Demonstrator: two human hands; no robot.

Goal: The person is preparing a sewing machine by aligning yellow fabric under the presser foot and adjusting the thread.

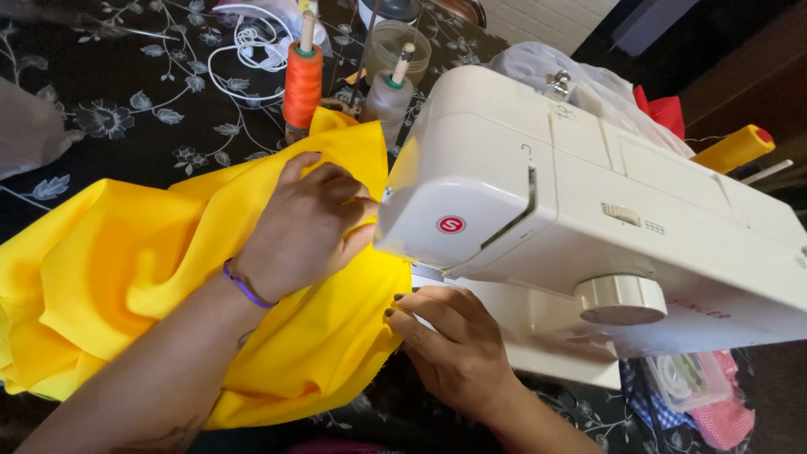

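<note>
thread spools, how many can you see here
3: an orange spool and a grey spool upright behind the yellow fabric, and a yellow spool lying behind the sewing machine. Others may be hidden.

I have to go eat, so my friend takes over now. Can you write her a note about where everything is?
Left hand: flat on the yellow fabric, pressing it toward the needle area of the cream sewing machine.
Right hand: pinching the fabric's near edge at the machine bed.
Orange thread spool and pale thread spool stand behind.
Done: fabric placed at the machine.
Left: any stitching can't be seen; most fabric lies bunched to the left.
</note>
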